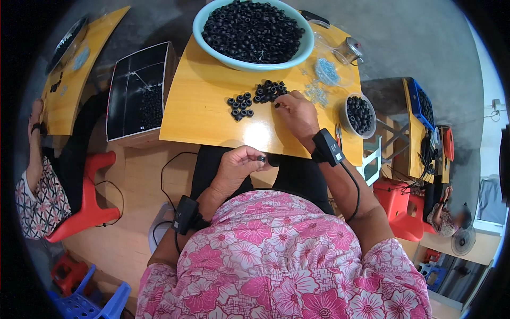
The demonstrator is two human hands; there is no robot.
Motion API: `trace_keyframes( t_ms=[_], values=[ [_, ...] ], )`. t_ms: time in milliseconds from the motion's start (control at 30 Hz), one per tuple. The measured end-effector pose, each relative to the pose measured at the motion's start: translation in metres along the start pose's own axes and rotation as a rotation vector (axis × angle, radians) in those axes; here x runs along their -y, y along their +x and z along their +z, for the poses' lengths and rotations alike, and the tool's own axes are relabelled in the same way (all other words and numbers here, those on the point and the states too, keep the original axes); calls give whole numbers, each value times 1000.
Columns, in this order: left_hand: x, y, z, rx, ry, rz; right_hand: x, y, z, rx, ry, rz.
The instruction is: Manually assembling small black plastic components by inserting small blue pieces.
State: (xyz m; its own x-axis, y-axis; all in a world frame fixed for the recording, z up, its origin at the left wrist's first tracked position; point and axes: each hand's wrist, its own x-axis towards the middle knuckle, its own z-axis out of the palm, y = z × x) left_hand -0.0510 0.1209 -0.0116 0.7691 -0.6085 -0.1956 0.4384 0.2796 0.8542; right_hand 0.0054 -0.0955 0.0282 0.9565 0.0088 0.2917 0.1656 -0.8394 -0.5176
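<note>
Close to the table's front edge, above my lap, my left hand [236,169] is closed, with a small black ring-shaped part [261,158] between thumb and fingertips. Over the yellow table [202,80] my right hand [298,115] pinches a small dark piece [277,105]; its exact shape is hard to make out. Just beyond those fingers lies a heap of black ring-shaped parts [270,91]. To its left is a loose cluster of the same parts [240,105], several with their holes facing up.
A large pale-blue basin [200,38] full of black parts stands at the back. On the right are a clear tub of black parts [360,114], pliers [338,135], small clear pieces [317,94] and a metal canister [350,50]. A box [119,95] stands left; another person's arm [35,143] shows beyond.
</note>
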Motion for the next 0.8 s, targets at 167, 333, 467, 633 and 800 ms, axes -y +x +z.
trace_keyframes(
  t_ms=[167, 333, 467, 633, 800],
  values=[
    [0, 1, 2, -4, -11, 5, -6, 2, 2, 45, -102, -76],
    [-2, -1, 4, -14, 21, 32, -10, -7, 3, 90, -162, -119],
    [0, -1, 3, -10, 7, 42, -7, -19, 0, 126, -157, -237],
    [6, -2, 1, -11, 17, 61, 7, -26, -9, 164, -236, -259],
    [6, -1, 0, 9, 61, 85, -1, -37, -5, 60, 96, -108]
  ],
)
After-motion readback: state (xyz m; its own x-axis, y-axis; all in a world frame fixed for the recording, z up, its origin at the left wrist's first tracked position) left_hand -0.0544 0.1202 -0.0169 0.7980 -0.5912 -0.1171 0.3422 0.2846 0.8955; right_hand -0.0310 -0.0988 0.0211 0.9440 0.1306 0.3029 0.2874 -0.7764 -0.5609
